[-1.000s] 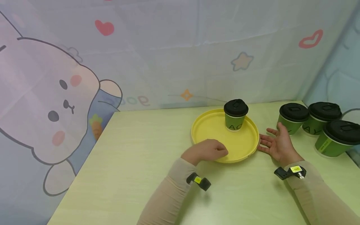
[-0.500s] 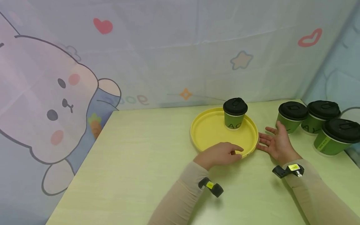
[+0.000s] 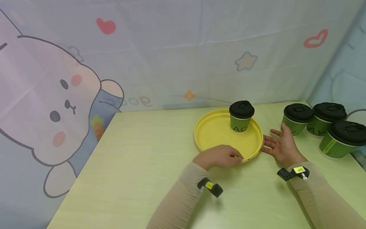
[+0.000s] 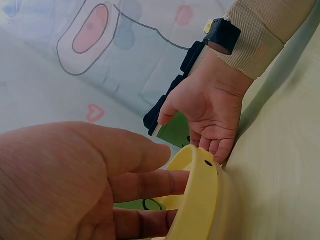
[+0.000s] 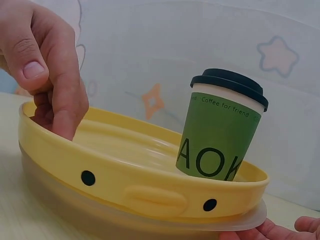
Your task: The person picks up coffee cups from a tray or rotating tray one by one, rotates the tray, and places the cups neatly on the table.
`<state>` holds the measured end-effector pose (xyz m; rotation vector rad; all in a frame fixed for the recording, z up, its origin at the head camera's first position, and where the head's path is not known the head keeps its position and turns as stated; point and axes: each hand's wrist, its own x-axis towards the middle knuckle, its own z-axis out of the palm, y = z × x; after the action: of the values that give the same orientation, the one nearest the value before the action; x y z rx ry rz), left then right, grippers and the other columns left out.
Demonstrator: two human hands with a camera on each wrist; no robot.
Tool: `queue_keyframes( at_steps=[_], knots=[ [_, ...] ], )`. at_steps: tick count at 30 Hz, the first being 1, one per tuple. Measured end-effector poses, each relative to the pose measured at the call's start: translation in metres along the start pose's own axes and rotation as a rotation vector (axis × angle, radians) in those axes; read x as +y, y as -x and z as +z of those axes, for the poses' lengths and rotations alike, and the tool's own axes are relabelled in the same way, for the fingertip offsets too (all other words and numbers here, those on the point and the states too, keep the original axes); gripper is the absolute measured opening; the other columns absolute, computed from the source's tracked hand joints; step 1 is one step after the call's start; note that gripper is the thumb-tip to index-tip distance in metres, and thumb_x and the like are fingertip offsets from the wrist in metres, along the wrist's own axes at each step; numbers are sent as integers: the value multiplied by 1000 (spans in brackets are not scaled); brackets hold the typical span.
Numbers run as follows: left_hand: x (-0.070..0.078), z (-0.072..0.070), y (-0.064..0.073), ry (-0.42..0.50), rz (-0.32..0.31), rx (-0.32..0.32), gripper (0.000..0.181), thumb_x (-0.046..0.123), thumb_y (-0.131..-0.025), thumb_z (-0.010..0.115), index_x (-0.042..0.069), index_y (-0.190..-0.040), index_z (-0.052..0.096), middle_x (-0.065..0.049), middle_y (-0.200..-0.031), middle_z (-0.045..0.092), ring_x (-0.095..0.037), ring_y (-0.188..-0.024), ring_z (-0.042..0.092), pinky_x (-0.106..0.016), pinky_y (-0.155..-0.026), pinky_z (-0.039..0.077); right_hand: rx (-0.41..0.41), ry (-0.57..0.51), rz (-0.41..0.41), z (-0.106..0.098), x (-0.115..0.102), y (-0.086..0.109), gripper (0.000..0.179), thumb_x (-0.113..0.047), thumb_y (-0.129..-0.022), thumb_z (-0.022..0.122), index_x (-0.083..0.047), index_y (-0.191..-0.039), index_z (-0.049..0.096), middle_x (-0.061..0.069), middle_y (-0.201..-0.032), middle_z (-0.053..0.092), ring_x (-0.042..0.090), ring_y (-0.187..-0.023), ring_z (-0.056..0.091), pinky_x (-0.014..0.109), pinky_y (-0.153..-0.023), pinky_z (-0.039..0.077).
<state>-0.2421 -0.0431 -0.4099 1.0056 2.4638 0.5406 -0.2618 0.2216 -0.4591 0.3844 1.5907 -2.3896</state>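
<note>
A round yellow tray (image 3: 217, 133) with a raised rim stands on the table; its outer wall bears black dot eyes and a moulded beak (image 5: 155, 199). A green paper coffee cup (image 5: 217, 135) with a black lid stands upright on it, toward the back right. My left hand (image 3: 220, 156) is over the near rim, its fingers (image 4: 152, 182) reaching inside and touching the inner wall, thumb above and apart from the rim. Palm up, my right hand (image 3: 284, 148) lies at the tray's right edge, fingertips against or just under it; exact contact is partly hidden.
Several more green lidded cups stand right of the tray: one small cup (image 3: 297, 119) just behind my right hand, one behind it (image 3: 328, 119), and a larger cup (image 3: 343, 140) near the table's right edge. A printed cloth (image 3: 171, 57) hangs behind the table.
My left hand has moved right along the near rim, then slightly back left. The tray has turned a little, its front mark shifting left and the cup slightly right. My right hand stays nearly still.
</note>
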Motion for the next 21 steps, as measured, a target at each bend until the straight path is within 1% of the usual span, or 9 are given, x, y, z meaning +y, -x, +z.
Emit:
queue_keyframes(
  at_steps=[3,6,12,17,21],
  knots=[
    [-4,-2,3,10,3,-3,29,32,-105,52,19,-119,74,13,-102,66,-2,-93,56,-14,-85,44,0,-3,3,0,0,0,92,-72,-99,21,-13,-163,-7,19,-154,24,20,-112,52,37,-85,58],
    [-8,-4,6,22,0,-7,30,33,-105,52,19,-120,75,13,-103,67,-2,-93,56,-15,-85,45,-1,-11,11,0,-1,1,91,-72,-99,21,-14,-163,-8,19,-155,23,20,-112,52,37,-85,58],
    [-17,-7,11,29,-20,-14,33,36,-104,53,19,-122,75,12,-109,69,0,-96,58,-16,-89,45,2,-21,25,0,-1,1,91,-72,-99,23,-15,-163,-6,17,-151,28,19,-110,53,37,-85,58],
    [-22,-10,16,26,-24,-26,33,37,-104,53,19,-122,74,13,-109,69,-1,-97,58,-16,-89,45,5,-18,24,-1,-1,1,93,-73,-98,25,-15,-163,-6,17,-149,29,18,-106,55,37,-84,58],
    [-26,-14,21,31,-43,-36,34,38,-104,53,20,-122,75,13,-108,69,-2,-95,58,-18,-88,46,1,-20,26,0,-1,1,94,-74,-97,27,-15,-163,-6,17,-150,28,17,-104,56,36,-83,58]
  ],
)
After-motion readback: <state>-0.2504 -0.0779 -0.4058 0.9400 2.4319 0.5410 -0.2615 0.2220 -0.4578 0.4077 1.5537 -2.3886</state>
